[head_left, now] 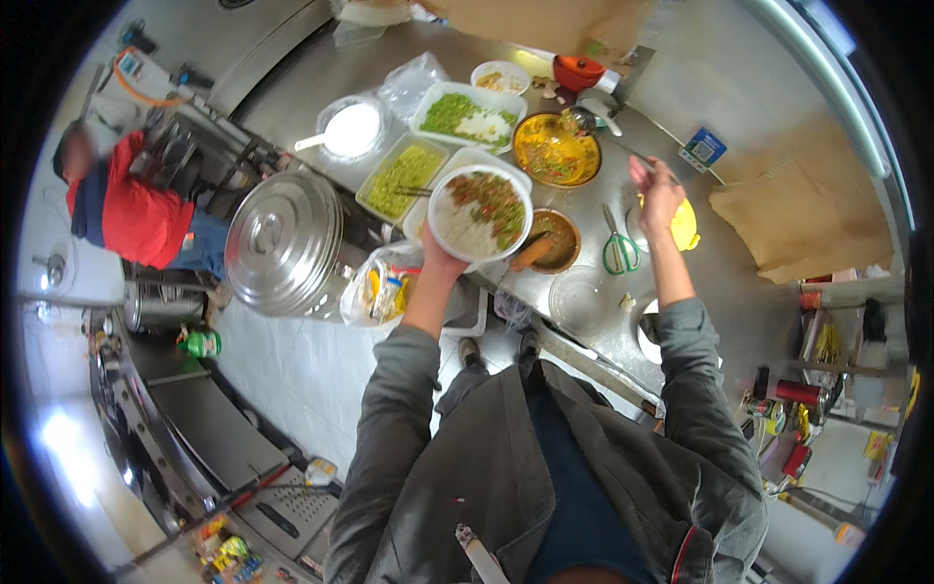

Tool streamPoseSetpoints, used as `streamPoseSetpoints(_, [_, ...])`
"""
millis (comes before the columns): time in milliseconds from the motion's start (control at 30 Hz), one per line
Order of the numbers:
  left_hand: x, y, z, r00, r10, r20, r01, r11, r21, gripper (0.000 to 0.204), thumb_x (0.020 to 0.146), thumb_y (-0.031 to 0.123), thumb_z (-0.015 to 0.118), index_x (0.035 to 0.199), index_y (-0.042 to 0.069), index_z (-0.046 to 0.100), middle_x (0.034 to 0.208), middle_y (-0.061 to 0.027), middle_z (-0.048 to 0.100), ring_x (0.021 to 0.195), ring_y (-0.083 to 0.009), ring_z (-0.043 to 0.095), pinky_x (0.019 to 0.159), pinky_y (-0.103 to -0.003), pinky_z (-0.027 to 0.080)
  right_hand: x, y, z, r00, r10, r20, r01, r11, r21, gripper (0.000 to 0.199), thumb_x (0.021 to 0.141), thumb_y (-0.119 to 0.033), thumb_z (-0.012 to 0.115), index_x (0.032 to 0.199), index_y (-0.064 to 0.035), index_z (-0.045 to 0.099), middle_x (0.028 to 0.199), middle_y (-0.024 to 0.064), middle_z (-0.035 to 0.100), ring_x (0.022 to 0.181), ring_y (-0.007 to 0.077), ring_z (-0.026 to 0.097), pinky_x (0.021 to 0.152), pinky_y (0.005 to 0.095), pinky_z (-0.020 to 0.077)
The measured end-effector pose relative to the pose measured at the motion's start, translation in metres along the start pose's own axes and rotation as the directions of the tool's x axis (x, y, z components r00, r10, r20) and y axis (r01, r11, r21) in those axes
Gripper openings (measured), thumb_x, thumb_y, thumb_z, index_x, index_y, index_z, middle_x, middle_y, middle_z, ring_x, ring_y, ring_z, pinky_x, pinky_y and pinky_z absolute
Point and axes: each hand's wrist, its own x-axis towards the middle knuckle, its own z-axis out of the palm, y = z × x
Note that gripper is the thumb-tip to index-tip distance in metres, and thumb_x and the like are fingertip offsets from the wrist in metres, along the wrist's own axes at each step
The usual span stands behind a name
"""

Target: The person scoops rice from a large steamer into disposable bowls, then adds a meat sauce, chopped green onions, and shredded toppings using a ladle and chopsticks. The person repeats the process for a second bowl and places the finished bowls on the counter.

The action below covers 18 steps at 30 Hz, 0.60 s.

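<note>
The left grip (443, 257) holds 1 white bowl (482, 257); the right grip (659, 197) holds 1 ladle (581, 120), with green scissors (616, 237) nearby.

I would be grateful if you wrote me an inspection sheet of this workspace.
Surface: metal counter, crowded with bowls and tubs.
Job's things: white bowl with rice and a chopped topping; ladle; orange bowl smeared with sauce.
Clutter: green-handled scissors, clear bag, red pot.
Hands: left hand holds the white bowl; right hand grips the ladle's handle.
Cables: an orange hose or cable, upper left; which one, I cannot tell.
Surroundings: a person in a red jacket at the left; large metal lid nearby.
</note>
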Motion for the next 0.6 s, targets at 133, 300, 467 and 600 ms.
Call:
streamPoseSetpoints(133, [0.023, -0.009, -0.011, 0.998, -0.043, 0.045, 0.042, 0.999, 0.030, 0.057, 0.101, 0.047, 0.035, 0.147, 0.014, 0.045, 0.143, -0.0111, 0.054, 0.133, -0.0350, 0.050, 0.112, -0.055, 0.040, -0.056, -0.050, 0.000, 0.990, -0.066, 0.127, 0.068, 0.998, -0.005, 0.035, 0.105, -0.016, 0.051, 0.121, 0.0143, 0.056, 0.110, 0.0270, 0.068, 0.104, 0.0338, 0.071, 0.085, 0.0354, 0.0607])
streamPoseSetpoints(300, [0.038, -0.008, -0.009, 0.950, 0.031, 0.311, -0.009, 0.997, -0.073, 0.055, 0.103, 0.040, 0.032, 0.148, 0.009, 0.042, 0.148, -0.0132, 0.048, 0.135, -0.0341, 0.048, 0.113, -0.053, 0.040, -0.125, -0.075, 0.001, 0.917, -0.064, 0.394, 0.158, 0.965, -0.210, 0.045, 0.106, -0.025, 0.050, 0.130, 0.0132, 0.054, 0.110, 0.0273, 0.070, 0.100, 0.0280, 0.071, 0.092, 0.0366, 0.0568])
streamPoseSetpoints(467, [0.033, -0.003, 0.000, 0.927, 0.012, 0.376, 0.011, 0.998, -0.060, 0.051, 0.104, 0.034, 0.035, 0.147, 0.008, 0.042, 0.147, -0.0131, 0.050, 0.134, -0.0332, 0.050, 0.113, -0.052, 0.041, -0.155, -0.074, 0.005, 0.633, -0.127, 0.764, 0.506, 0.815, -0.283, 0.030, 0.103, -0.009, 0.054, 0.124, 0.0098, 0.062, 0.117, 0.0237, 0.069, 0.109, 0.0308, 0.068, 0.095, 0.0391, 0.0546])
streamPoseSetpoints(600, [0.027, -0.002, -0.002, 0.917, 0.113, 0.381, -0.180, 0.973, 0.143, 0.057, 0.104, 0.045, 0.031, 0.144, 0.009, 0.049, 0.146, -0.0134, 0.052, 0.134, -0.0357, 0.049, 0.115, -0.053, 0.038, -0.162, -0.076, 0.010, 0.524, -0.225, 0.821, 0.710, 0.649, -0.275, 0.026, 0.100, -0.003, 0.055, 0.120, 0.0102, 0.064, 0.118, 0.0251, 0.069, 0.108, 0.0328, 0.069, 0.095, 0.0398, 0.0547])
